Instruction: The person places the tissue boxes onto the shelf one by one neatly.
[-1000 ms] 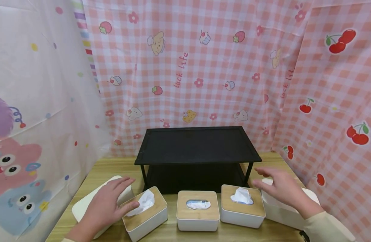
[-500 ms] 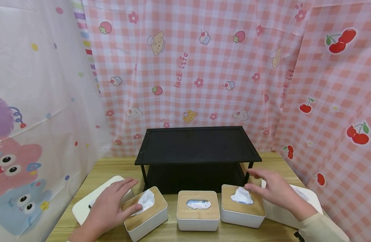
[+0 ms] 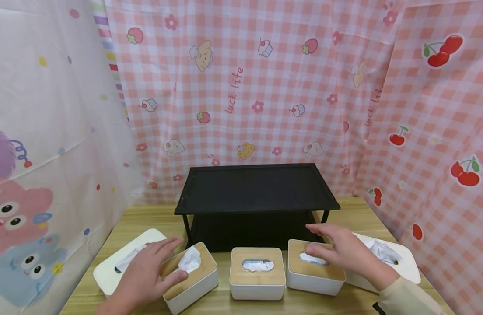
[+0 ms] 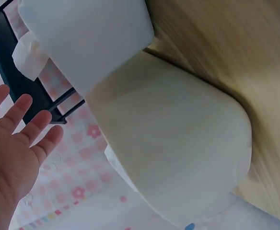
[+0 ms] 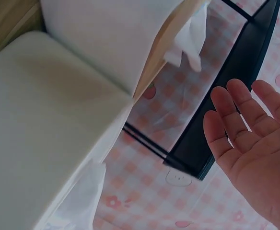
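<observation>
Above the left boxes hovers my left hand (image 3: 148, 271), fingers extended and holding nothing. Beneath it are a white tissue box (image 3: 107, 267) and a wooden-lidded tissue box (image 3: 194, 282), both partly hidden by the hand. My right hand (image 3: 345, 253) hangs over another wooden-lidded tissue box (image 3: 316, 282), fingers loosely extended, partly covering its tissue. To its right sits a second white tissue box (image 3: 407, 262). Between the hands stands a middle wooden-lidded tissue box (image 3: 257, 292). Both wrist views show the left palm (image 4: 10, 153) and right palm (image 5: 262, 153) apart from the boxes.
Behind the row stands a low black two-tier rack (image 3: 257, 188) on the wooden table (image 3: 147, 216). Pink checked cloth (image 3: 233, 131) hangs behind it and on the right; a white cartoon-print cloth (image 3: 80, 166) hangs on the left.
My right hand has moved left, from over the far-right white box to over the neighbouring wooden-lidded box. My left hand has shifted slightly right. The boxes stay put.
</observation>
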Demonstrator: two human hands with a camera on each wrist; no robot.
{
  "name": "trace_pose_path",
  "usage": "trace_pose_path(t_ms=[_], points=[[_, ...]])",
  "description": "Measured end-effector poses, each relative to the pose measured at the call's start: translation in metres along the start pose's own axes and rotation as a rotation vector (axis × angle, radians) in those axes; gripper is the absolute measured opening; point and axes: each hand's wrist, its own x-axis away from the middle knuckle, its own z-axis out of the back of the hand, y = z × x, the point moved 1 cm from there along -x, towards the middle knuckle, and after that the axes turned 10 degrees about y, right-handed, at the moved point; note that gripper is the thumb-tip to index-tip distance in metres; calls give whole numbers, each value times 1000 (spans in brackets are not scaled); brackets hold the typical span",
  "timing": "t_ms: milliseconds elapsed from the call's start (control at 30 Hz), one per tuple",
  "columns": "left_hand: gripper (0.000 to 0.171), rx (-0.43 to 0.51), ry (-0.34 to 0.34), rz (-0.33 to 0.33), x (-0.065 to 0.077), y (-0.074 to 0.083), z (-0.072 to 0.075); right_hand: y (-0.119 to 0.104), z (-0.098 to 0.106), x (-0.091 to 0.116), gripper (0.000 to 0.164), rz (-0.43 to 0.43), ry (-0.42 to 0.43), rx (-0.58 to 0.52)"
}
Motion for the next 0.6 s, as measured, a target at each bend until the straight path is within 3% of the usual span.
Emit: trace_pose_path(t_ms=[333,600], points=[[74,-9,-31,45,6,6,-3,-13,-15,-3,59,72,0,-15],[73,8,-27,110,10,13,-5,-28,-28,-6,63,78,-43,-33]])
